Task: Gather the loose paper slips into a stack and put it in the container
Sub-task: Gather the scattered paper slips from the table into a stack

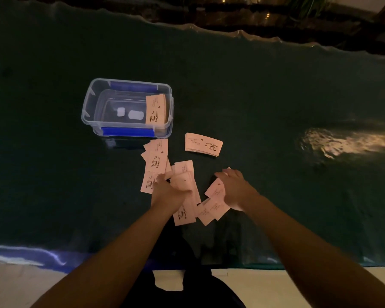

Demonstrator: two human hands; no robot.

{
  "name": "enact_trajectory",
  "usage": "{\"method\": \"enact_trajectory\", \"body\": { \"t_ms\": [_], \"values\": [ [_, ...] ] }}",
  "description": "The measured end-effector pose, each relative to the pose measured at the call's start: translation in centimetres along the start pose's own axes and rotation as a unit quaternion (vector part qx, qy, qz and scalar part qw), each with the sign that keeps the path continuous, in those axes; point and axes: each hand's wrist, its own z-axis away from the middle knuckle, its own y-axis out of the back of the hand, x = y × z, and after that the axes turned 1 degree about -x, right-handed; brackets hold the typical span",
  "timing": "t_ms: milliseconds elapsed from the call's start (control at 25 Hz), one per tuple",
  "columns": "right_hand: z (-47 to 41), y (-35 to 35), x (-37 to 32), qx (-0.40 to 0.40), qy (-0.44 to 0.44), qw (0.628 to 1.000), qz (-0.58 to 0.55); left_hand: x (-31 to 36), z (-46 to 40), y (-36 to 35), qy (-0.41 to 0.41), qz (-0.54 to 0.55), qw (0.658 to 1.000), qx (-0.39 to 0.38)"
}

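Note:
Several pink paper slips (157, 162) printed with a coffee cup lie scattered on the dark table in front of me. My left hand (168, 193) rests palm-down on the slips at the left of the pile, fingers bent. My right hand (236, 190) presses on the slips (213, 208) at the right, fingers spread. A neat stack of slips (203, 144) lies apart, farther back and to the right. The clear plastic container (91, 103) with blue latches stands back left, and a stack of slips (157, 110) leans against its right wall inside.
The table (276, 96) is covered with a dark green cloth under a glossy clear sheet. A bright light reflection (342, 143) shows at the right. The table's near edge (53, 256) runs just below my forearms.

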Motion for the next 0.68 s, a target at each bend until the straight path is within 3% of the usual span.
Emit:
{"method": "enact_trajectory", "body": {
  "t_ms": [120, 680],
  "values": [
    [-0.5, -0.2, 2.2, -0.034, 0.046, 0.991, 0.122, -0.6, 0.5, -0.2, 0.024, -0.032, 0.999, 0.0],
    [1.6, -1.9, 1.5, -0.003, 0.124, 0.971, 0.206, 1.2, -0.3, -0.4, -0.054, -0.074, 0.996, 0.011]
  ]
}}
